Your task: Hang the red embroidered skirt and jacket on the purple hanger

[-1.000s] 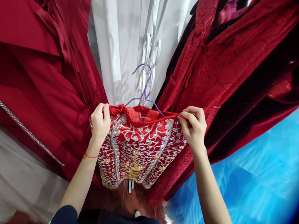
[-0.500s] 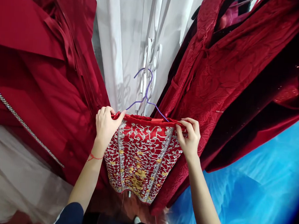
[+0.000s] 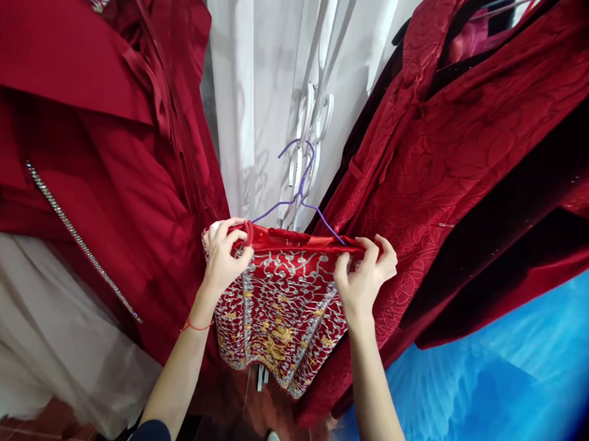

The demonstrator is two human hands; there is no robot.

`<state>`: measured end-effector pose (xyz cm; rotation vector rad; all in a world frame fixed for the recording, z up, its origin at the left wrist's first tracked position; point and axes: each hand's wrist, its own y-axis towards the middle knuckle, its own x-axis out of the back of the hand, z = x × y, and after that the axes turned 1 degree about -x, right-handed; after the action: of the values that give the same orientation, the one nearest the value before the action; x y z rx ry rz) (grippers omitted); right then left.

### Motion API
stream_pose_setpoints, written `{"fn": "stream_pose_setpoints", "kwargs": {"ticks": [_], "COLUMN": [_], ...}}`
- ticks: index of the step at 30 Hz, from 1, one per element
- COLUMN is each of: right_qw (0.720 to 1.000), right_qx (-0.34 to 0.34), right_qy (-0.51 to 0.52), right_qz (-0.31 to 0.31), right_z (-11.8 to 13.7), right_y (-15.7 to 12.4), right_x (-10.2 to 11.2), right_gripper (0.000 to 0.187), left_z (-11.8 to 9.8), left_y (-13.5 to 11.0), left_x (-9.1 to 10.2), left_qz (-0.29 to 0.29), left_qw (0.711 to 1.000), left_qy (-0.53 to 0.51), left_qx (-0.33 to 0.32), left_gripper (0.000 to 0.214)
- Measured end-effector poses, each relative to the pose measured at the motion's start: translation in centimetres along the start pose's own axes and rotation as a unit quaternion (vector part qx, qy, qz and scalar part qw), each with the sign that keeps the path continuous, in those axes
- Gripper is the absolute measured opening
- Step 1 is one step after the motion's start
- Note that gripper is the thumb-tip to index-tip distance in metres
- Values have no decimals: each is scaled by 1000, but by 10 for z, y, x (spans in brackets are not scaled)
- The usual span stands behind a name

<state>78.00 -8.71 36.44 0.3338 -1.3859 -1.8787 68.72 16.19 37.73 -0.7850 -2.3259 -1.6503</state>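
The embroidered red bodice (image 3: pixel 282 312) already hung on the purple wire hanger (image 3: pixel 300 204), while the left hand (image 3: pixel 223 259) and right hand (image 3: pixel 363 277) each pinched its top edge, unreleased.

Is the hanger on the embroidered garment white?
No, the hanger is purple wire, its hook rising above the embroidered red garment gripped by the left hand and right hand.
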Motion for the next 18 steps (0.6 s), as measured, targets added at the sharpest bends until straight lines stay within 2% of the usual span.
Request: {"fn": "stream_pose_setpoints", "kwargs": {"ticks": [3, 6, 9, 11, 15, 16, 18], "right_qw": [1000, 997, 991, 988, 984, 980, 959], "right_qx": [21, 47, 44, 34, -19, -44, -111], "right_qy": [-7, 42, 111, 147, 178, 196, 259], "right_qz": [7, 47, 61, 43, -21, -18, 38], "right_z": [23, 46, 65, 73, 86, 90, 99], "right_y": [-18, -40, -63, -78, -105, -110, -117], "right_x": [-6, -14, -19, -20, -20, -21, -26], "right_gripper": [41, 45, 44, 40, 22, 15, 9], "left_z": [-2, 2, 10, 16, 26, 28, 31], "left_y": [-23, -54, -89, -110, -141, -146, -155], "left_x": [3, 5, 3, 0, -5, -6, -9], "left_qz": [28, 15, -12, -19, 39, 58, 93], "left_qw": [999, 998, 998, 997, 995, 994, 988], "left_qy": [5, -19, -53, -75, -89, -95, -119], "left_qx": [-40, -56, -32, -6, 20, 21, 22], "left_gripper": [6, 16, 20, 18, 21, 23, 25]}}
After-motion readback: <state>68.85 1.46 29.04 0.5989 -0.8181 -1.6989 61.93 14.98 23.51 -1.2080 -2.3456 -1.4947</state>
